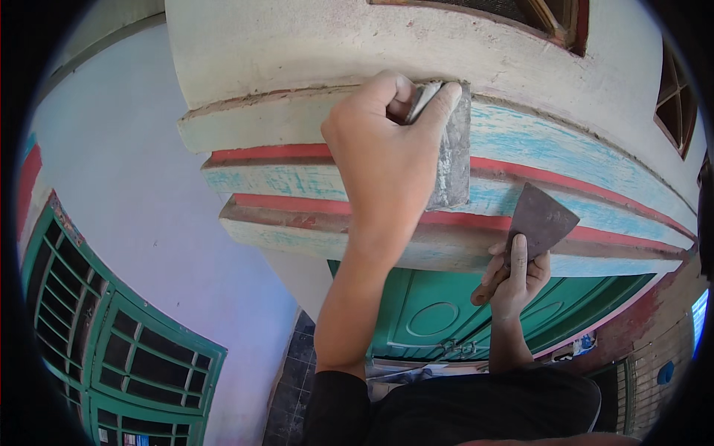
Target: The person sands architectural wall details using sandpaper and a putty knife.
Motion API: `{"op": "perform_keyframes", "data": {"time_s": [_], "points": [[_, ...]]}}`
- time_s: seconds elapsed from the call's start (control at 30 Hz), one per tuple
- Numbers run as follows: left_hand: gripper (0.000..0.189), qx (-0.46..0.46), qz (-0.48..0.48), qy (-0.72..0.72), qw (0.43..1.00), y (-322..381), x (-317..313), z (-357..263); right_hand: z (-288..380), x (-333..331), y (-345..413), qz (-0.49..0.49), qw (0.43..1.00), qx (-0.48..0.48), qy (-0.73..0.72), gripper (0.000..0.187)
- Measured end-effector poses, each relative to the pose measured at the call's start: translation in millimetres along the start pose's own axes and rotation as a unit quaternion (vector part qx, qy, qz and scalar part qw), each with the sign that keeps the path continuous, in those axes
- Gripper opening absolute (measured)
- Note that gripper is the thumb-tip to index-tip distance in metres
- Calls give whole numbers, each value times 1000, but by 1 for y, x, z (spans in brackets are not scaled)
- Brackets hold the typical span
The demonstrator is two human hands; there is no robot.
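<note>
My left hand (387,142) grips a flat grey rectangular plate (456,156) between thumb and fingers. White smears mark the plate, and it lies against the upper band of a stepped wall moulding (546,134); I cannot tell its material. The moulding has streaky white and light-blue bands with red strips between them. Lower and to the right, my right hand (516,279) holds a putty knife (542,217) by its brown handle, thumb along the base of the blade. That dark, wide blade points upward in front of the lower bands.
Green double doors (435,318) stand below the moulding. Above it is a window opening (535,17) with a wooden frame. A green-framed barred window (145,345) is set in the pale wall (167,223) at left. Dark floor tiles (290,362) show far below.
</note>
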State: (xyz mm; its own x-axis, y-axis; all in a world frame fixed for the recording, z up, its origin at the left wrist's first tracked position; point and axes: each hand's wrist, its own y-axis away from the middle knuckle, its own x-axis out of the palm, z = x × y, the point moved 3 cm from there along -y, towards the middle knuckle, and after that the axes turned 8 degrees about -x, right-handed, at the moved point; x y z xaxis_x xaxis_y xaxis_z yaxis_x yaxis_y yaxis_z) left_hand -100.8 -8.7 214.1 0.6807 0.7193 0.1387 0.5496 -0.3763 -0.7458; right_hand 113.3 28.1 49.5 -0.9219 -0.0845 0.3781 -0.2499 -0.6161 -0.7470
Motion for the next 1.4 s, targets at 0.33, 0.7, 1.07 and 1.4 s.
{"op": "perform_keyframes", "data": {"time_s": [0.33,0.7,1.07,1.4], "points": [[43,-43,-32,6,999,-10,-29,25,1,-14,1,-1,1000,-20,-17,20],[28,-37,-54,-32,997,-4,-31,27,-1,-9,3,3,1000,3,2,20],[43,-27,-61,-7,998,15,-4,22,1,-25,3,15,1000,-14,-7,18],[31,-41,-94,-25,994,63,-61,52,3,-27,20,61,996,48,-36,17]]}}
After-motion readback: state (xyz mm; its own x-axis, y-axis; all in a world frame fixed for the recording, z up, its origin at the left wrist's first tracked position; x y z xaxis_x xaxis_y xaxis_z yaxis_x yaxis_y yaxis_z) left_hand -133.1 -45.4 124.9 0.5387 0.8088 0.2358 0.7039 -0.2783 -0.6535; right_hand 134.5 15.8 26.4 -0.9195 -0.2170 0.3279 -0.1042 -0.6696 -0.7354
